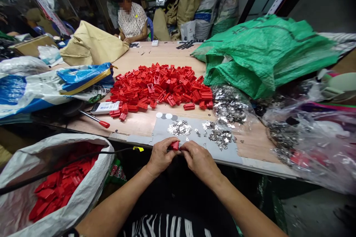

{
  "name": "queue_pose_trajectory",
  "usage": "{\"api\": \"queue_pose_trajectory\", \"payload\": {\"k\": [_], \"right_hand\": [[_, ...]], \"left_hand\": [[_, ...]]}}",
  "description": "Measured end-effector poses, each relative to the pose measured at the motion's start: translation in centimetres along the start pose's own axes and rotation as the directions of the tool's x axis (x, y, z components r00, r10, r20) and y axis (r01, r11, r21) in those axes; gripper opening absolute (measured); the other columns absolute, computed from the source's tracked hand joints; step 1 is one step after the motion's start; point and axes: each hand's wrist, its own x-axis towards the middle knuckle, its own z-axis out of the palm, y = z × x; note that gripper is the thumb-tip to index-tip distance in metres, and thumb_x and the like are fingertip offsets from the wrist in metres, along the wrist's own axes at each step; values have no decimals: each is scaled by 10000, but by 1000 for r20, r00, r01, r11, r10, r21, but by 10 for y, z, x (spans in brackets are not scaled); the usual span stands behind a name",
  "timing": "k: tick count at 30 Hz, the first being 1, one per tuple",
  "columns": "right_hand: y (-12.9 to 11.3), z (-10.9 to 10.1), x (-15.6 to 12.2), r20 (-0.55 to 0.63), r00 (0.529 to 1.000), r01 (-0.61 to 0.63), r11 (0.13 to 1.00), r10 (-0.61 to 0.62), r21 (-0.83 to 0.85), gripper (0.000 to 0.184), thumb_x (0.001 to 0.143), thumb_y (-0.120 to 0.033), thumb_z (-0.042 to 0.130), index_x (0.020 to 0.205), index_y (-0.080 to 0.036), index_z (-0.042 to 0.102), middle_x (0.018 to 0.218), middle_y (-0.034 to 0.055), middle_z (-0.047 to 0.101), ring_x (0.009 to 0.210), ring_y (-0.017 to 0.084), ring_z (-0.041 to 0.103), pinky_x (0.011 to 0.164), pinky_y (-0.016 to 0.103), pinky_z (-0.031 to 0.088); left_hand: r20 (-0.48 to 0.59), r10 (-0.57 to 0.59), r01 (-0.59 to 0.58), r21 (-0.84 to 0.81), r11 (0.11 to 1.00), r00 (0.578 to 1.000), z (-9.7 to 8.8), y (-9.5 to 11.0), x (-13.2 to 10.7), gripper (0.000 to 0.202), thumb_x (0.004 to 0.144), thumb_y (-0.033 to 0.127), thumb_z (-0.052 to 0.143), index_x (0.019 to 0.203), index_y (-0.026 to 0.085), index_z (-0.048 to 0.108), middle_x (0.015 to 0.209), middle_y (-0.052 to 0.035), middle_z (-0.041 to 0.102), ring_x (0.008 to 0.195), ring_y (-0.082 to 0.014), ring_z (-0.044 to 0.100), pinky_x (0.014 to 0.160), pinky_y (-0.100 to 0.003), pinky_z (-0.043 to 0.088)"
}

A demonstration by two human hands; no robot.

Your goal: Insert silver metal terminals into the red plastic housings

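My left hand (160,156) and my right hand (198,162) meet at the table's near edge, both pinching a small red plastic part (174,145). My fingers hide most of it. Just beyond my hands, loose silvery metal clips (179,127) lie in small heaps on a grey mat (178,129). A large heap of similar red plastic parts (158,87) covers the wooden table (133,124) farther ahead. To my lower left, a white woven sack (86,148) holds more red parts.
A red-handled screwdriver (96,118) and a white remote-like device (105,107) lie left of the mat. A green woven sack (258,57) and clear bags of metal clips (306,144) crowd the right. A seated person (132,20) works across the table, among stacked sacks.
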Motion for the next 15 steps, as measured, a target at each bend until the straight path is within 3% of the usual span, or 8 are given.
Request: {"api": "queue_pose_trajectory", "payload": {"k": [4, 8, 10, 12, 15], "right_hand": [[4, 0, -5, -20, 998, 53, 998, -52, 36, 211, 892, -191, 456, 1024, -236, 615, 934, 36, 619, 847, 173, 612, 730, 276, 457], [8, 2, -14, -153, 978, 176, 961, -145, 214, 222, 933, -239, 387, 1070, -238, 562, 997, 56, 601, 916, 183, 592, 800, 304, 459], [8, 1, -20, -169, 976, 185, 935, -138, 302, 196, 943, -252, 372, 1052, -227, 533, 984, 56, 609, 914, 183, 590, 812, 310, 453], [6, -1, -25, -126, 986, 148, 917, -108, 371, 189, 953, -277, 364, 1067, -223, 504, 886, 29, 617, 811, 167, 594, 756, 298, 455], [-2, -9, -30, -52, 991, 132, 883, -121, 450, 295, 972, -313, 333, 1235, -225, 435, 707, -30, 569, 647, 134, 550, 668, 267, 437]], "left_hand": [[-7, -37, 37, -66, 997, 999, -3, 7, -5, 280, 733, 197, 687, 1006, 219, 631, 948, -24, 689, 868, -177, 627, 814, -284, 464], [-54, -85, 77, -124, 989, 995, -6, 14, -16, 267, 713, 199, 707, 968, 214, 631, 880, -12, 669, 790, -159, 599, 773, -270, 445], [-86, -133, 108, -251, 962, 987, -7, 20, -19, 280, 701, 193, 719, 963, 214, 623, 874, -11, 660, 802, -156, 597, 782, -265, 442], [-101, -225, 152, -472, 868, 969, -8, 28, -20, 313, 709, 193, 716, 1000, 221, 602, 898, -7, 651, 830, -153, 609, 801, -264, 446], [6, -364, 218, -811, 544, 931, -11, 43, -20, 191, 757, 230, 685, 920, 200, 590, 862, -6, 659, 846, -157, 646, 847, -287, 455]]}}
